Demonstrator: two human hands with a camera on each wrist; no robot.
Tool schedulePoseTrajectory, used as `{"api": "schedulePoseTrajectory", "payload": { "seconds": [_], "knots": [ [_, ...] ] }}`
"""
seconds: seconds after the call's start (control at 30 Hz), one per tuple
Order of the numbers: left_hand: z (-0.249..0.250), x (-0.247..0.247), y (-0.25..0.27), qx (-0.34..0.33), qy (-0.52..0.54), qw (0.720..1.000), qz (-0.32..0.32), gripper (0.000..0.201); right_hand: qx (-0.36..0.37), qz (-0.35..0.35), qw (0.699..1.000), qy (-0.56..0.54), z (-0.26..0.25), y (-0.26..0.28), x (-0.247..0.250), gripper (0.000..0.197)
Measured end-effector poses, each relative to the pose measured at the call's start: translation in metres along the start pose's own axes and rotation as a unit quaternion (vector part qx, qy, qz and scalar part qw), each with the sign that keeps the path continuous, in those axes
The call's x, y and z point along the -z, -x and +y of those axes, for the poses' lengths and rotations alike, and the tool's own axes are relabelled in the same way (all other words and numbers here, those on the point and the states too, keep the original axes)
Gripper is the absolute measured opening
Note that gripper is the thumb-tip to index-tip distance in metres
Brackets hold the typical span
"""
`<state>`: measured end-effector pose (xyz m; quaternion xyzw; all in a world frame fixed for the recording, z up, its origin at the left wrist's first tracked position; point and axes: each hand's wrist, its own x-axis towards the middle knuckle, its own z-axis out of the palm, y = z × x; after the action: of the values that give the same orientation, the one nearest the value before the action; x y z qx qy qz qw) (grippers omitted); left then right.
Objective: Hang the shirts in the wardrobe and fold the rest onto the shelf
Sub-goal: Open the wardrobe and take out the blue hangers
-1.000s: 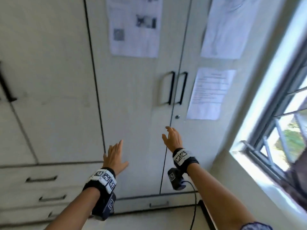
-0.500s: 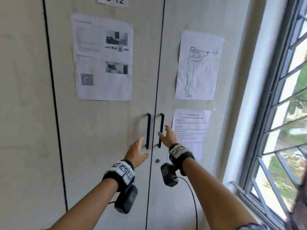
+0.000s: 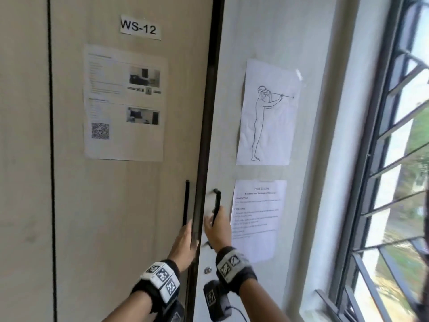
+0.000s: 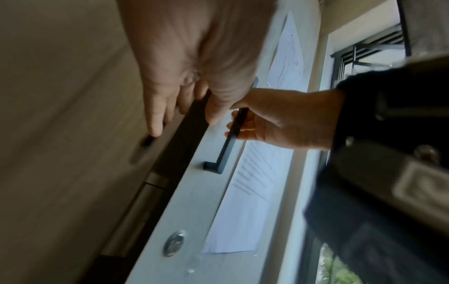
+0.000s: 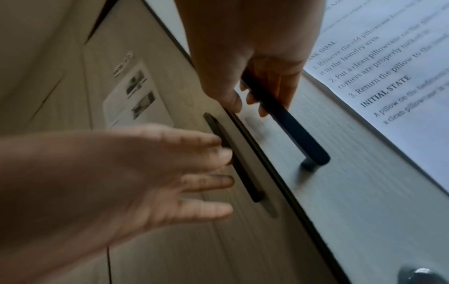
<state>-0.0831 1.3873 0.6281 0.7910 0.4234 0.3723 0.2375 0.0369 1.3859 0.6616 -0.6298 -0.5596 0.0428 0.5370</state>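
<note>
Where doors part, wardrobe [image 3: 130, 205] interior dark, unreadable.

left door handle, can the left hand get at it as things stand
Probably yes. The left hand is already at the lower end of the left door handle, fingers extended beside the bar, not yet curled around it. Nothing lies between them; the right hand grips its own handle.

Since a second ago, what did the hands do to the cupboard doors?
Both hands rose to the handles. The right hand took hold of the right door's handle and that door has started to open, a dark gap showing. The left hand reached the left handle, fingers straight. The papers stayed taped up.
</note>
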Motion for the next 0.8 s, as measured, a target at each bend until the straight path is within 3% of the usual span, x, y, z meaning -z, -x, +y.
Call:
{"api": "schedulePoseTrajectory", "payload": {
  "seconds": [0.1, 0.17, 0.27, 0.4, 0.53, 0.7, 0.8],
  "knots": [
    [0.017, -0.024, 0.001, 0.017, 0.056, 0.998, 0.01, 0.059, 0.011, 0.008, 1.0, -0.003, 0.002, 0.038, 0.033, 0.019],
    [0.034, -0.039, 0.01, -0.029, 0.12, 0.992, 0.004, 0.043, 0.027, 0.008, 1.0, -0.015, 0.006, 0.057, 0.062, 0.026],
    [0.06, -0.053, 0.035, -0.086, 0.212, 0.971, -0.069, 0.028, 0.034, 0.024, 0.999, -0.028, 0.012, 0.082, 0.109, 0.027],
    [0.08, -0.076, 0.066, -0.105, 0.273, 0.942, -0.166, 0.047, 0.022, 0.077, 0.996, -0.037, 0.022, 0.113, 0.164, 0.028],
    [0.109, -0.119, 0.083, -0.105, 0.272, 0.922, -0.255, 0.028, -0.017, 0.086, 0.996, 0.019, 0.038, 0.133, 0.219, 0.034],
    [0.154, -0.164, 0.098, -0.18, 0.193, 0.908, -0.327, 0.058, -0.036, 0.151, 0.976, 0.152, 0.058, 0.151, 0.281, 0.036],
    [0.173, -0.188, 0.104, -0.201, 0.163, 0.897, -0.357, 0.063, -0.086, 0.143, 0.97, 0.175, 0.075, 0.156, 0.309, 0.039]
  ]
}}
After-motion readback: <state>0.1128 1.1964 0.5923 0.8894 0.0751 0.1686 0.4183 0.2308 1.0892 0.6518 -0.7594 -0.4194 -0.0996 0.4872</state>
